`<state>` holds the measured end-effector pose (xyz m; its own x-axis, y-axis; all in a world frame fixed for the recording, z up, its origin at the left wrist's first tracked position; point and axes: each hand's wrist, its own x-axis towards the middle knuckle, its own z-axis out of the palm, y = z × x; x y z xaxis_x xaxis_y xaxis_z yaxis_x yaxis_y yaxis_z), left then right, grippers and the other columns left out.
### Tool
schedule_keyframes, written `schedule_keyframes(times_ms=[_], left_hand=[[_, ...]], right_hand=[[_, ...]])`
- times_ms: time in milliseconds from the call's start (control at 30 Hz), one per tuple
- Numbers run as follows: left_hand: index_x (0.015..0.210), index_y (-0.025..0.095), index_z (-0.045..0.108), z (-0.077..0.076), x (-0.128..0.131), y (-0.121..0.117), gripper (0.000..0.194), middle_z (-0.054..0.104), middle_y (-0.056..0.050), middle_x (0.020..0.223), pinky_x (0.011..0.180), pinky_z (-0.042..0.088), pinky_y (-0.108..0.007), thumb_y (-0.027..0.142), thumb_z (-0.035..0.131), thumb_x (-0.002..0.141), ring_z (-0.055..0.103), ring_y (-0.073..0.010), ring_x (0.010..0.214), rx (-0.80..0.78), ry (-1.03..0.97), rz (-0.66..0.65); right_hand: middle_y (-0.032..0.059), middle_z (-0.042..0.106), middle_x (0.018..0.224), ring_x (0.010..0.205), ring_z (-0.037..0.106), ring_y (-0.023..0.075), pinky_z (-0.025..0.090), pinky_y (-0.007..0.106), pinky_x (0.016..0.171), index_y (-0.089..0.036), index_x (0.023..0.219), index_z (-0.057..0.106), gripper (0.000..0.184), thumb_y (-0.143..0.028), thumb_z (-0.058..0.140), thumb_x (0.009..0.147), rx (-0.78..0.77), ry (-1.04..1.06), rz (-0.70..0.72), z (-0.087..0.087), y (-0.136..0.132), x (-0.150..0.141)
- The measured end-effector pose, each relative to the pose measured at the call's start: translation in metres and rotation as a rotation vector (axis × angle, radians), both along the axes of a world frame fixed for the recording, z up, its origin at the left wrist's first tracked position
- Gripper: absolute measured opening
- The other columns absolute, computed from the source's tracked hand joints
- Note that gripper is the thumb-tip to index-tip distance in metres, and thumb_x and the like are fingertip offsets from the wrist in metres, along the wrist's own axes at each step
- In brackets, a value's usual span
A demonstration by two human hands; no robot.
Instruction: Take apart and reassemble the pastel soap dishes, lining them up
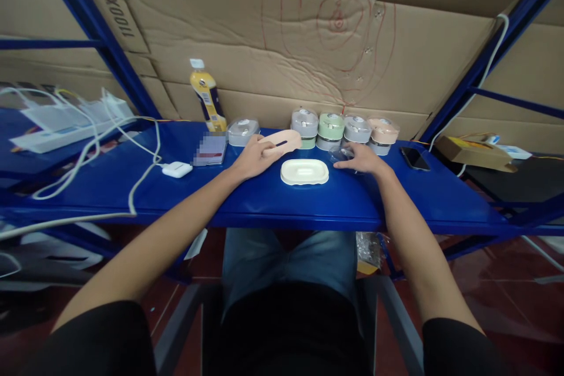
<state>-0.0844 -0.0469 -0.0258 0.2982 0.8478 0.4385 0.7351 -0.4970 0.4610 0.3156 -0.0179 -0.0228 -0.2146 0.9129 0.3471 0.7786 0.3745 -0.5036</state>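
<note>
My left hand [252, 156] is closed around a pink oval lid-like piece [282, 140], held just above the blue shelf [264, 200]. A cream oval tray [304, 171] lies flat between my hands. My right hand [362, 159] rests on the shelf to its right, fingers curled on a small clear plastic piece [341, 154]. Behind stand several stacked round containers in grey [304, 123], green [330, 126], grey [357, 128] and peach [383, 130].
A clear-lidded container [242, 131] and a yellow bottle [208, 98] stand at the back left. A blurred phone [210, 148], white earbud case [177, 169] and white cables [88, 153] lie left. A black phone [414, 158] lies right. Cardboard [308, 41] walls the back.
</note>
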Motion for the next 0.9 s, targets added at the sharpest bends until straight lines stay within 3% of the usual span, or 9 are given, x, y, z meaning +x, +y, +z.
schedule_keyframes(times_ms=[133, 267, 367, 533, 900], left_hand=[[0.135, 0.021, 0.078, -0.003, 0.013, -0.009, 0.053, 0.062, -0.016, 0.152, 0.129, 0.047, -0.057, 0.058, 0.069, 0.099, 0.060, -0.0360, 0.145, 0.061, -0.040, -0.251], [0.150, 0.020, 0.066, -0.009, 0.032, -0.019, 0.071, 0.065, -0.018, 0.153, 0.131, 0.045, -0.057, 0.062, 0.077, 0.094, 0.061, -0.0377, 0.148, 0.014, -0.045, -0.407], [0.162, 0.018, 0.051, -0.013, 0.041, -0.021, 0.097, 0.059, -0.022, 0.164, 0.131, 0.045, -0.058, 0.066, 0.085, 0.085, 0.058, -0.0424, 0.153, -0.041, -0.103, -0.376], [0.171, 0.018, 0.032, -0.017, 0.044, -0.019, 0.125, 0.056, -0.024, 0.169, 0.127, 0.049, -0.061, 0.064, 0.094, 0.073, 0.057, -0.0482, 0.154, -0.149, -0.179, -0.345], [0.175, 0.018, 0.026, -0.019, 0.044, -0.022, 0.134, 0.056, -0.028, 0.168, 0.124, 0.050, -0.067, 0.059, 0.098, 0.070, 0.056, -0.0535, 0.155, -0.133, -0.137, -0.300]], right_hand=[[0.0171, 0.081, 0.135, 0.123, 0.076, 0.0428, 0.060, 0.067, 0.110, -0.023, 0.140, 0.079, 0.084, -0.068, 0.095, 0.071, 0.149, 0.162, 0.023, 0.016, -0.016, -0.011], [0.0128, 0.074, 0.154, 0.138, 0.071, 0.0391, 0.059, 0.060, 0.116, -0.028, 0.149, 0.076, 0.083, -0.066, 0.093, 0.077, 0.133, 0.215, 0.284, 0.030, -0.035, -0.038], [0.0114, 0.077, 0.149, 0.135, 0.073, 0.0377, 0.059, 0.057, 0.115, -0.028, 0.148, 0.078, 0.084, -0.063, 0.097, 0.074, 0.086, 0.137, 0.454, 0.030, -0.040, -0.063], [0.0111, 0.078, 0.146, 0.134, 0.074, 0.0388, 0.056, 0.060, 0.121, -0.029, 0.147, 0.078, 0.086, -0.060, 0.102, 0.070, 0.080, 0.028, 0.546, 0.022, -0.032, -0.097], [0.0075, 0.081, 0.144, 0.134, 0.074, 0.0393, 0.057, 0.061, 0.119, -0.031, 0.142, 0.081, 0.075, -0.055, 0.100, 0.073, -0.001, -0.077, 0.593, 0.031, -0.021, -0.108]])
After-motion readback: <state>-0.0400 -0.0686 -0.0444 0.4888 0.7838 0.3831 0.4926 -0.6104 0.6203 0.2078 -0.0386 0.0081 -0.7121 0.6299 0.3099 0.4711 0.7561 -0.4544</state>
